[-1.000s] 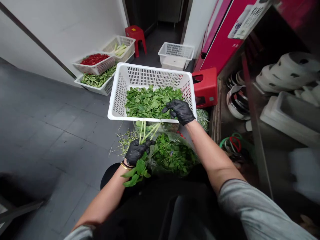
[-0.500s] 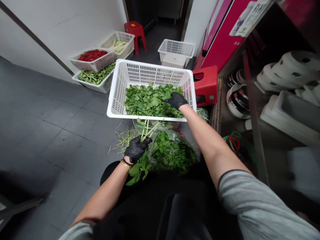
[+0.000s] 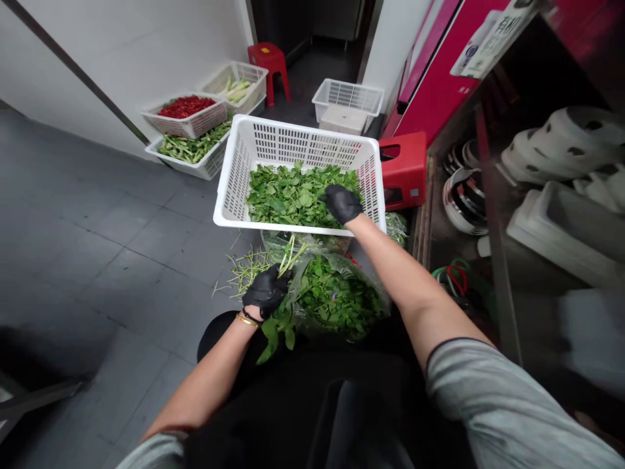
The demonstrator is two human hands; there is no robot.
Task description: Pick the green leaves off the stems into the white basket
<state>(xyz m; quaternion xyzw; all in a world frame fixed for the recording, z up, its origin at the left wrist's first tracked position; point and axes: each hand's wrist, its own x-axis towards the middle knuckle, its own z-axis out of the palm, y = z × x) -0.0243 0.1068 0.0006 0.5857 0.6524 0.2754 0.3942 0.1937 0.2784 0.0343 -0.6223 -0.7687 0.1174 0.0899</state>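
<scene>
My left hand [image 3: 267, 290], in a black glove, is closed around a bunch of leafy greens [image 3: 276, 332]. Pale cut stems stick up past its fingers and leaves hang below. My right hand [image 3: 342, 204], also gloved in black, rests on the loose leaves [image 3: 293, 195] in a white slotted basket [image 3: 300, 129]. Its fingers look curled, and their tips are hidden, so what they hold, if anything, does not show. Between my arms, close to my lap, an open clear plastic bag [image 3: 336, 296] is full of greens. Bare stems [image 3: 247, 270] lie on the floor by my left hand.
At the back left stand baskets of red chillies [image 3: 185, 107], green pods [image 3: 188, 148] and pale vegetable pieces [image 3: 237, 90]. A red stool [image 3: 270, 58] is behind them; another red stool [image 3: 407, 170] lies right of the basket. White containers [image 3: 561, 228] fill the right-hand shelf.
My right hand has shifted slightly left and lower over the leaves, its fingers more curled. My left hand still grips the greens and has turned slightly; the stems tilt a little.
</scene>
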